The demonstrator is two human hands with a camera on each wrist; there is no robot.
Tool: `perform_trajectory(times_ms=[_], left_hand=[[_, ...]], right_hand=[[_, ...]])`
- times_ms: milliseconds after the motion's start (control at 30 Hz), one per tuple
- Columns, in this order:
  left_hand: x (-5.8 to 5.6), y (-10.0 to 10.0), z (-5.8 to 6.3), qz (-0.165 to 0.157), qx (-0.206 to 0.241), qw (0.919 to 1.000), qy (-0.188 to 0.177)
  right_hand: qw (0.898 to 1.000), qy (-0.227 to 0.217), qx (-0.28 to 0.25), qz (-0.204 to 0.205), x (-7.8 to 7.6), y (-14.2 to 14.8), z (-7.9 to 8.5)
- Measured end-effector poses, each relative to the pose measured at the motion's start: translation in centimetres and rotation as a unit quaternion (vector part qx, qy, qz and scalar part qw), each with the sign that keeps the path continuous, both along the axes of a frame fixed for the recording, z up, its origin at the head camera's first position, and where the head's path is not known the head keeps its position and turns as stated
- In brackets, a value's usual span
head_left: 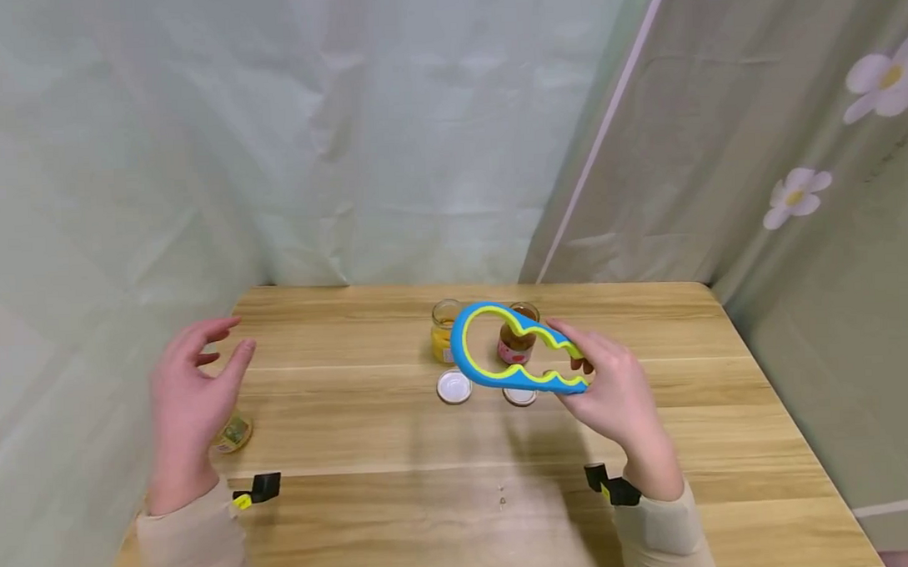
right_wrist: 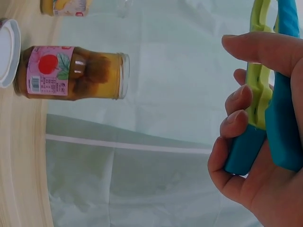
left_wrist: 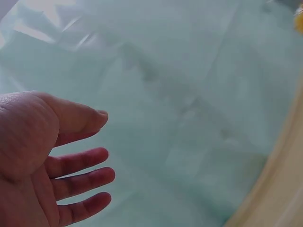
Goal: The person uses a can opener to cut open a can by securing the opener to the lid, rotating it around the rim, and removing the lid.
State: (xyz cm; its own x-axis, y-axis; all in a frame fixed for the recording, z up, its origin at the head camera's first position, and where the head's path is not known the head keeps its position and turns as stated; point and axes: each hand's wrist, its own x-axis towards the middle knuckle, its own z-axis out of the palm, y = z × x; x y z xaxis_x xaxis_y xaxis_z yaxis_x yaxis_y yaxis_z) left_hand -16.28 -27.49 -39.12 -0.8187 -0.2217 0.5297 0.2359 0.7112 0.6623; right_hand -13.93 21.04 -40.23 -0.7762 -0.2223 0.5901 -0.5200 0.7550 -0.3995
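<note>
Left hand is empty at frame left, fingers parted, well apart from the right hand, which grips the opener by its handles, just right of centre. Both open jars, yellow jar and pink jar, sit behind the opener near mid-frame, so a low swing could tip one and spill it. Side jar, lower left, partly hidden, could get knocked by a careless left wrist.
</note>
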Motion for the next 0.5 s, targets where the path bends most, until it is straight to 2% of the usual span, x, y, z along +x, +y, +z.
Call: perform_trajectory(times_ms=[100, 233, 400, 500], left_hand=[[0.6, -1.6, 0.4, 0.042, 0.031, 0.9986, 0.009], [1.1, -3.6, 0.4, 0.069, 0.069, 0.9952, -0.008], [1.5, -5.5, 0.1, 0.094, 0.077, 0.9906, -0.062], [1.7, -6.4, -0.2, 0.09, 0.072, 0.988, -0.103]], right_hand=[[1.0, 0.002, -0.003, -0.002, 0.1, 0.2, 0.1], [1.0, 0.004, -0.008, -0.006, 0.3, 0.3, 0.1], [1.0, 0.004, -0.005, -0.005, 0.5, 0.1, 0.1], [1.0, 0.002, -0.001, -0.005, 0.5, -0.2, 0.1]])
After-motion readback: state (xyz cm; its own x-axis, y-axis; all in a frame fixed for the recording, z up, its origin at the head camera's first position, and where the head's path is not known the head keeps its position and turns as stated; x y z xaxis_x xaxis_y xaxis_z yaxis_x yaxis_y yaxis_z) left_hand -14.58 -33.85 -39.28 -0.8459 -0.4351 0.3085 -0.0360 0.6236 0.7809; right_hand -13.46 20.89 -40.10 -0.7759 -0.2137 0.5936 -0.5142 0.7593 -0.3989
